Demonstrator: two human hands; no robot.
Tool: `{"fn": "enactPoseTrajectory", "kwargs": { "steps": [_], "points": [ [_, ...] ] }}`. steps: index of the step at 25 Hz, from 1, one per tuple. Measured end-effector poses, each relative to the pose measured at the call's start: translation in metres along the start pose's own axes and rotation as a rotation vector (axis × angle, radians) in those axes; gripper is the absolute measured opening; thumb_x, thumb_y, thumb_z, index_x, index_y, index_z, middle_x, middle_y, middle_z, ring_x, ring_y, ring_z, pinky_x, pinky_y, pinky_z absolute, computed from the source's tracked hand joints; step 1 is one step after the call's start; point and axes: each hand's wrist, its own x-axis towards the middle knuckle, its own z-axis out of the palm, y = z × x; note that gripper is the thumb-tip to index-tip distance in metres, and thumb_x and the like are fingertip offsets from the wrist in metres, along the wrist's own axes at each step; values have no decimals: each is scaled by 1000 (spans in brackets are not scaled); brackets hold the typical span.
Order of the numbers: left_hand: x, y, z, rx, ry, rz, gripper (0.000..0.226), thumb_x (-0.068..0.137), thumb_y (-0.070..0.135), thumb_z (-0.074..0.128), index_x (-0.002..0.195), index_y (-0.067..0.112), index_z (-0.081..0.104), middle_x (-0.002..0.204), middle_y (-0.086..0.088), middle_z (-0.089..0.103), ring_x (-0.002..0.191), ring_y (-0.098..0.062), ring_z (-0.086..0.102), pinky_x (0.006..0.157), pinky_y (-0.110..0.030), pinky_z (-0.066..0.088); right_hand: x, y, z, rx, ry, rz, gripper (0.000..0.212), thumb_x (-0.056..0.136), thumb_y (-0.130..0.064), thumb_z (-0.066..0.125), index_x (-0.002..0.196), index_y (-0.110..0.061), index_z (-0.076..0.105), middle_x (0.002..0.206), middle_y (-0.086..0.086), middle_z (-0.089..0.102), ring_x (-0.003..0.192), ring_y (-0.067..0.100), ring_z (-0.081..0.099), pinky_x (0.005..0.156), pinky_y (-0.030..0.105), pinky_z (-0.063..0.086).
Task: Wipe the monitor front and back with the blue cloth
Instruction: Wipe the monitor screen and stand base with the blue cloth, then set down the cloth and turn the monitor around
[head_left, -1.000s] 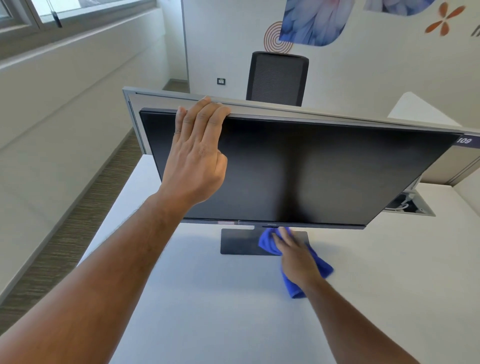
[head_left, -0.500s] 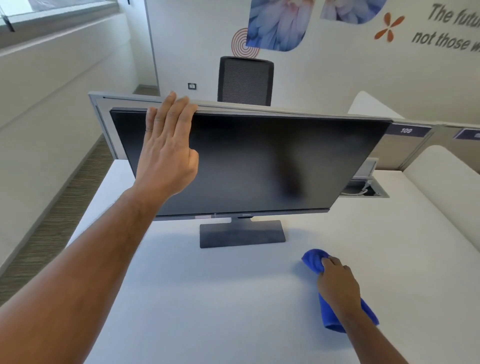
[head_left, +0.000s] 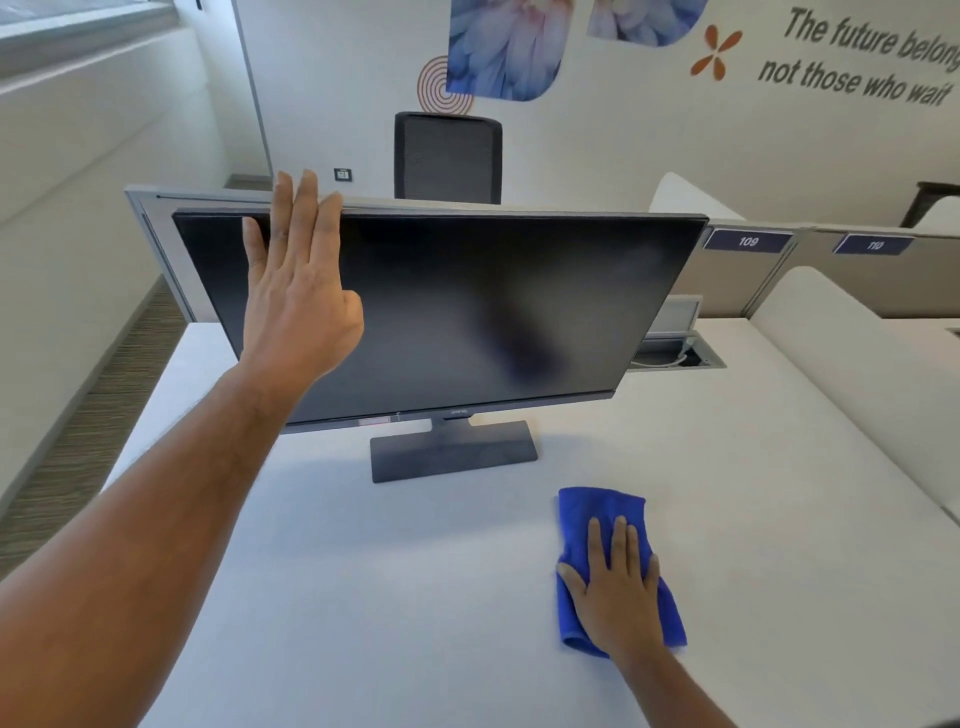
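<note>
Office: numbered desk partitions (head_left: 748, 242), mesh chair (head_left: 448, 156), wall slogan (head_left: 862, 60).

Left hand (head_left: 298, 291) flat before monitor (head_left: 467, 312); right hand (head_left: 618, 587) presses blue cloth (head_left: 597, 512) on desk (head_left: 415, 597).

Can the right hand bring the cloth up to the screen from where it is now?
Probably yes. The right hand lies flat on the cloth on the desk, in front of the monitor. Nothing stands between them. The left hand covers only the screen's left part.

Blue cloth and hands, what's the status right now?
Left hand open, raised at monitor top edge. Right hand flat on blue cloth, on desk. Nothing blocking.
</note>
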Motion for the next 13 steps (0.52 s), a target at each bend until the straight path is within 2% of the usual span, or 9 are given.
{"fn": "enactPoseTrajectory", "kwargs": {
  "steps": [2,5,8,11,13],
  "points": [
    [0,0,-2,1,-12,-2,89,80,-3,51,160,12,16,172,-7,0,158,-25,-11,126,-55,-1,8,6,3,-11,-40,-11,94,95,-76,1,158,-15,36,162,23,32,149,42,32,112,65,34],
    [0,1,-5,-3,-36,-23,90,81,-3,52,161,14,13,172,-5,-3,157,-22,-13,126,-53,-2,16,23,-7,-91,-45,-58,94,90,-79,-8,164,-24,8,171,17,6,157,36,9,119,64,18],
    [-2,0,-8,-2,-65,-44,92,82,-3,51,162,17,9,172,-2,-7,157,-19,-15,126,-51,-3,20,43,-12,-129,-45,-99,89,89,-81,-6,161,-30,-17,170,9,-17,158,28,-10,123,60,4],
    [-3,2,-10,-4,-88,-55,94,83,-2,51,163,18,5,172,-1,-10,157,-18,-17,126,-49,-4,22,57,-15,-133,-63,-111,102,72,-86,-26,159,-33,-20,170,6,-19,158,25,-12,123,60,1],
    [-3,5,-9,-6,-101,-69,94,84,-1,51,163,18,3,171,-1,-13,156,-18,-18,126,-48,-5,24,57,-23,-109,-62,-96,109,69,-84,-31,162,-32,-10,172,4,-11,158,22,-10,123,57,-1]
  ]
}}
